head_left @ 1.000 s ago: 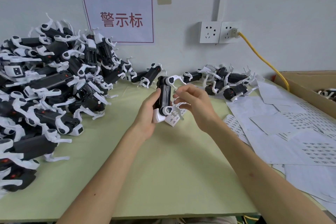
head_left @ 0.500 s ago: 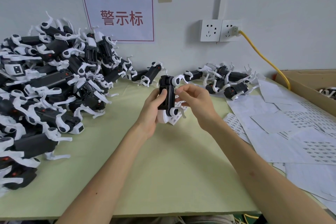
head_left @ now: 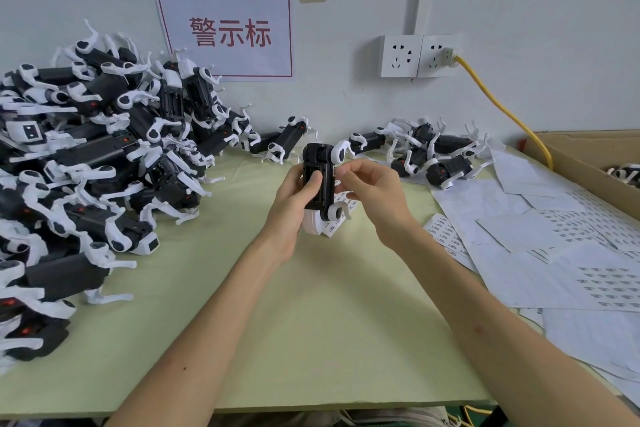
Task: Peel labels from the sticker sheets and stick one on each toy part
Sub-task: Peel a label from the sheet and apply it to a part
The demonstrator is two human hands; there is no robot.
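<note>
My left hand (head_left: 294, 198) grips a black-and-white toy part (head_left: 320, 184) upright above the middle of the green table, thumb pressed on its black face. My right hand (head_left: 372, 191) has its curled fingertips at the part's right edge, where a small white label (head_left: 335, 170) shows. A small sticker sheet (head_left: 337, 217) sits behind and below the part; what holds it is hidden. More sticker sheets (head_left: 568, 253) lie spread on the right.
A big heap of toy parts (head_left: 90, 163) fills the left side. A smaller group (head_left: 429, 152) lies at the back near the wall. A cardboard box (head_left: 595, 166) stands at the right, and a yellow cable (head_left: 502, 107) runs from the wall socket.
The toy part has turned so its black face points at me and has risen slightly. My right fingers have moved to its right edge.
</note>
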